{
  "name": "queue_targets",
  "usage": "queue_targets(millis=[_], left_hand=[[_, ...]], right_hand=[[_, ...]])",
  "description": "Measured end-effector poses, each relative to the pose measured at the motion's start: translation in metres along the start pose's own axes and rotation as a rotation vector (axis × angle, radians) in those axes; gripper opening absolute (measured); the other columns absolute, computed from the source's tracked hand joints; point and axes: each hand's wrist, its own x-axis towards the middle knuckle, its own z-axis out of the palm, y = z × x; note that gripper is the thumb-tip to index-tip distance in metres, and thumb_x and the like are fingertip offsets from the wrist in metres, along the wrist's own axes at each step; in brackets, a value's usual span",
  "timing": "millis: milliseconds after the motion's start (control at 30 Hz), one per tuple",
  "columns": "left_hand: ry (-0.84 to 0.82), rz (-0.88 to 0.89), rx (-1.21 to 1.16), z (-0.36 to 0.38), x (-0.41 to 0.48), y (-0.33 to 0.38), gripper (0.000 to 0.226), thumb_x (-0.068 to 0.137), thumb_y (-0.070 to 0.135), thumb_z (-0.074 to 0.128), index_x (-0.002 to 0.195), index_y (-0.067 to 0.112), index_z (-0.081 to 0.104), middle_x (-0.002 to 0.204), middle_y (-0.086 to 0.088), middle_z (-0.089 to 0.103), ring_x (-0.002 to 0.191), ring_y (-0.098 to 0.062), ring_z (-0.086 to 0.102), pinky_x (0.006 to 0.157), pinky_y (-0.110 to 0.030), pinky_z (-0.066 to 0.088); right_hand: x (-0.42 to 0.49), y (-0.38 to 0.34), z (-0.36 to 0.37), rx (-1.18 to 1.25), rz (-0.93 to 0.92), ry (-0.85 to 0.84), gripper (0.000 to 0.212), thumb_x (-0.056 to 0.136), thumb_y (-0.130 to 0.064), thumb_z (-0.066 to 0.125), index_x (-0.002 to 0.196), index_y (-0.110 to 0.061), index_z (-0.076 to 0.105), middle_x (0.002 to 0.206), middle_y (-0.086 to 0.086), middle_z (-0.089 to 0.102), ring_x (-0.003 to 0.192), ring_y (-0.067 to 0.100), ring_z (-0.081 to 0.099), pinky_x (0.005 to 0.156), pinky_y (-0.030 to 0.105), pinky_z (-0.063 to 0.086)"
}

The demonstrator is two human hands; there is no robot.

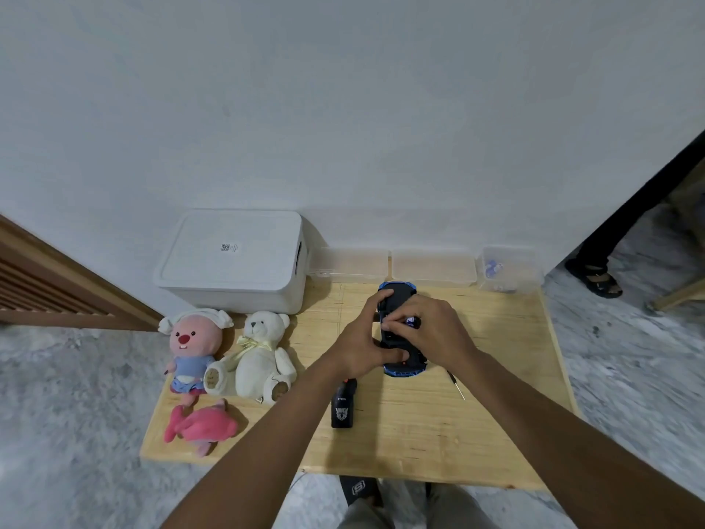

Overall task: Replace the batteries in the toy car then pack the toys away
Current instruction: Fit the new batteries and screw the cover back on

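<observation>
Plush toys wait along the tabletop's left edge. Your left hand clamps the upturned toy car near the back edge; your right hand pinches a battery over its bay. Battery swap underway: next, seat it squarely.

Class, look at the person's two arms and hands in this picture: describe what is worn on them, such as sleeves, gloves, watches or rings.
Both arms are bare from the bottom edge of the picture up to the hands; no sleeve shows. The left hand and the right hand wear no gloves. No watch, bracelet or strap shows on either wrist, and no ring can be made out on the fingers that are visible.
</observation>
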Motion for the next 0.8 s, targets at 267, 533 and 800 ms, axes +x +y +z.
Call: queue_targets(millis=[267,533,800], left_hand=[[0.036,0.021,-0.017,-0.002,-0.001,0.003,0.100,0.079,0.011,0.087,0.150,0.051,0.029,0.131,0.012,0.059,0.094,-0.021,0.075,0.092,-0.038,0.062],[0.063,0.029,-0.060,-0.005,-0.006,-0.003,0.103,0.077,0.005,0.088,0.152,0.045,0.029,0.136,0.003,0.054,0.088,-0.018,0.075,0.084,-0.033,0.063],[0.031,0.005,-0.022,-0.002,-0.009,-0.012,0.105,0.077,0.007,0.089,0.151,0.049,0.028,0.138,0.001,0.053,0.086,-0.016,0.076,0.084,-0.033,0.062]], right_hand=[[0.003,0.002,-0.004,-0.119,0.013,-0.015,0.007,0.082,-0.039,0.078,0.085,-0.033,0.079,0.084,-0.012,0.067,0.078,0.008,0.062,0.070,0.037,0.053],[0.002,-0.003,-0.016,-0.063,0.098,-0.090,0.016,0.094,-0.025,0.058,0.108,-0.031,0.063,0.094,-0.010,0.056,0.081,0.005,0.055,0.069,0.024,0.047],[-0.001,0.001,-0.032,0.255,0.210,-0.123,0.033,0.091,-0.009,0.070,0.118,-0.025,0.058,0.108,-0.007,0.070,0.081,0.005,0.069,0.073,0.020,0.056]])
